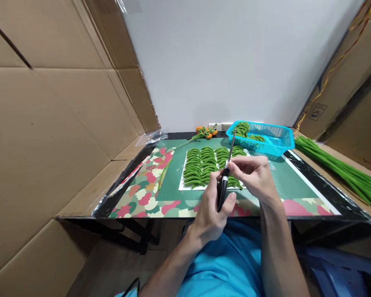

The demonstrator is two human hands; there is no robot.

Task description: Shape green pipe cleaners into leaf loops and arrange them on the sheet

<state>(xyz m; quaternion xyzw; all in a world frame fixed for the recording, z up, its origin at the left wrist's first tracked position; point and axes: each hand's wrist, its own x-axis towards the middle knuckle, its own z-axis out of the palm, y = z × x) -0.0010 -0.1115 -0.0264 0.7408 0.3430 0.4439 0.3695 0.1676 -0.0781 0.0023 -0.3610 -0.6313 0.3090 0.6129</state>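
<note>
My left hand (210,210) is closed round the handle of a black-handled tool (223,189) with a white band. Its thin metal blade points up and away, seen nearly edge-on, so I cannot tell whether it is scissors or a knife. My right hand (254,173) pinches close to the blade's base; what lies between the fingertips is hidden. Beneath both hands, rows of curved green fuzzy pieces (193,167), apparently twisted pipe cleaners, lie on a white sheet (181,186).
A blue plastic basket (280,144) with more green pieces stands back right. Long green pipe cleaners (340,169) lie at the right. An orange flower with a green stem (206,133) rests at the back of the green mat (293,181). Cardboard walls (49,123) flank the table.
</note>
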